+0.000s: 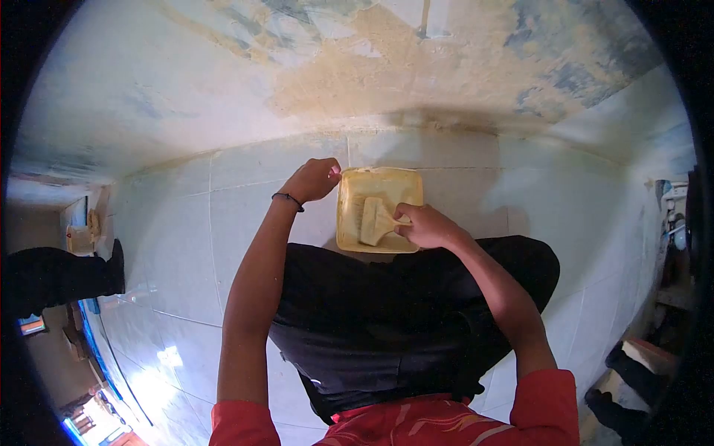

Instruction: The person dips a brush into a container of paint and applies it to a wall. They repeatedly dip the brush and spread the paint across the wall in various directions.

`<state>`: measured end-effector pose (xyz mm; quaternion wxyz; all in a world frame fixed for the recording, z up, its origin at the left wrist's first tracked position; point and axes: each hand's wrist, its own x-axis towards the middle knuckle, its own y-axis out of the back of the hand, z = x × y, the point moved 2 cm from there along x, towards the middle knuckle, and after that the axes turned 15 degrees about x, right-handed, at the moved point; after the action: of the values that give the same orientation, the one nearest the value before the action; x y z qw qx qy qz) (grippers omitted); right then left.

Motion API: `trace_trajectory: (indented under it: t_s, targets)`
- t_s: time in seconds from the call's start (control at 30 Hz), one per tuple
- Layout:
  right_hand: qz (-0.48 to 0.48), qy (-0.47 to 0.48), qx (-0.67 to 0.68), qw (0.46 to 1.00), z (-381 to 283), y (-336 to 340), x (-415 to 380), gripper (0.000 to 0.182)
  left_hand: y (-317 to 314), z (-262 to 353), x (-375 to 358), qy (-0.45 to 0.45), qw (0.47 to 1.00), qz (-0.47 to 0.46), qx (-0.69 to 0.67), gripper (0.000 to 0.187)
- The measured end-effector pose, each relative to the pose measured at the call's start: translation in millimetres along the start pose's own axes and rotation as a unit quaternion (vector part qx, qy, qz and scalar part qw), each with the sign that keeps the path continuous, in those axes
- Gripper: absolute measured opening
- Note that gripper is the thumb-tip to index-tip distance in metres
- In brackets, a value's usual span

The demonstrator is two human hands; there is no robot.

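Observation:
A square, yellowish plastic tub (416,183) with pale smears inside stands on the tiled floor just in front of my knees. My left hand (315,179) is closed at its upper left corner, fingers pinching the rim. Inside the tub lies the head of a wide, flat paint brush (370,221), its bristles facing left and coated in a cream colour. The brush's handle is in the closed fingers of my right hand (426,225), over the tub's right side.
Ahead rises a wall (335,74) with patchy cream and grey-blue areas. Pale tiles (260,175) cover the floor. Another person's dark-clothed leg (67,273) is at the left. Dark footwear-like shapes (625,394) and cluttered items (677,223) are at the right.

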<state>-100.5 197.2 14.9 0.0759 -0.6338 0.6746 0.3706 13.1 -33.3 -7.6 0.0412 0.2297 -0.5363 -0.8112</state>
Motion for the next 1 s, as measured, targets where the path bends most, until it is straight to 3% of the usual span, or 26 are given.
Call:
trace_trajectory:
  t_s: [0.2, 0.47, 0.5, 0.57, 0.67, 1.0]
  targets:
    - [-0.017, -0.033, 0.101, 0.994, -17.0, 25.3, -15.4, 0.03, -4.4, -5.6, 2.5, -0.011, 1.0, 0.015, -0.018, 0.025]
    - [0.045, 0.04, -0.001, 0.998, -4.6, 52.0, -34.7, 0.032, -3.6, -4.2, 2.7, 0.0, 1.0, 0.011, -0.014, 0.022]
    - [0.045, 0.04, -0.001, 0.998, -4.5, 51.4, -34.4, 0.032, -4.3, -4.8, 2.9, 0.0, 1.0, 0.01, -0.014, 0.022]
    - [0.016, -0.064, -0.012, 0.998, -0.6, 48.7, -33.0, 0.03, -4.8, -5.5, 4.2, -0.01, 1.0, 0.009, 0.005, 0.022]
    - [0.024, -0.052, -0.07, 0.996, 10.3, 34.4, -24.5, 0.028, -6.2, -5.3, 4.4, -0.003, 1.0, 0.01, 0.004, 0.021]
    - [0.005, -0.028, -0.073, 0.997, 1.4, 2.5, -7.0, 0.023, -2.7, -0.6, 2.9, 0.002, 1.0, 0.006, 0.018, 0.022]
